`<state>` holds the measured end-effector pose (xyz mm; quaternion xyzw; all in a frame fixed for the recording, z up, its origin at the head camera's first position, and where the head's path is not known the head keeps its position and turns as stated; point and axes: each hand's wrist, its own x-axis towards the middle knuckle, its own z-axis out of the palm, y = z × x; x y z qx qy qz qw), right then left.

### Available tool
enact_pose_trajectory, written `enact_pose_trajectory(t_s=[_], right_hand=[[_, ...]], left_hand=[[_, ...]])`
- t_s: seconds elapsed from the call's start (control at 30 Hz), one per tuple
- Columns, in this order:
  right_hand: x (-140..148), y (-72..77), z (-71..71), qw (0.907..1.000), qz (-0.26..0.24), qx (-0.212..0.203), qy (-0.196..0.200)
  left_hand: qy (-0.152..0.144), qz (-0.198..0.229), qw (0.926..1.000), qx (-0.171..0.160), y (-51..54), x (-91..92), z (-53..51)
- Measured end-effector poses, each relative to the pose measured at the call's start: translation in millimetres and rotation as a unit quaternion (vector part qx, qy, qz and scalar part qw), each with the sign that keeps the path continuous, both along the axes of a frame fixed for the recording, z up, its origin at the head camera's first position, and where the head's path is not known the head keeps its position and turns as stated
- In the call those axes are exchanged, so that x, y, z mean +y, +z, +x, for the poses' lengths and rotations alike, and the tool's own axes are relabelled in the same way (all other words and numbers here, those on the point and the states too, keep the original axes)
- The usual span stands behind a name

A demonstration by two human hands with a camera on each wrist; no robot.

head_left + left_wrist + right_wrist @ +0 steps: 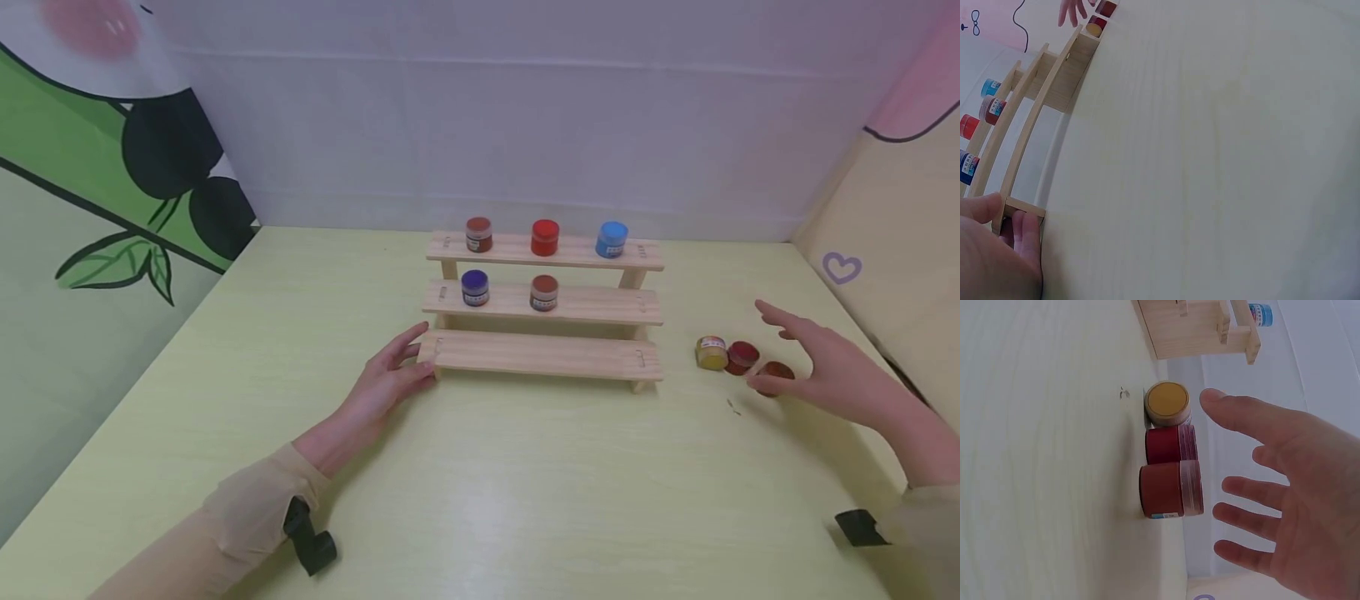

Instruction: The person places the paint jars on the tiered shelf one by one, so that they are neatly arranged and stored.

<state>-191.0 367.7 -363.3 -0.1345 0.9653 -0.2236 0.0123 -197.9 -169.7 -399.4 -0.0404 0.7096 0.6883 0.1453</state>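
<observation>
A three-step wooden rack [540,354] stands on the table. My left hand [386,375] grips the left end of its lowest step, thumb [985,207] on the plank and fingers reaching under it in the left wrist view. To the right of the rack, my right hand [843,371] hovers with fingers spread and nothing held. Beside its thumb are a yellow paint jar [1167,403] on its side, a dark red paint jar [1163,445] and a brownish-red paint jar [1161,490], close together. In the head view the thumb partly covers the brownish-red jar.
On the top step are a brownish-red jar [478,235], a red jar [545,237] and a blue jar [612,240]. The middle step bears a dark blue jar [475,288] and another brownish-red jar [543,293]. A cloth-like wall [487,133] rises behind the rack.
</observation>
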Motion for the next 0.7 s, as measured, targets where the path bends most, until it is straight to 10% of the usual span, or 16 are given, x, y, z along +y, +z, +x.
enact_pose_trajectory(t_s=[0.7], right_hand=[[37.5,-23.9,10.8,0.9996,-0.025,-0.005,-0.009]], left_hand=[[0.000,0.014,0.9999,0.003,0.2,0.6,0.3]])
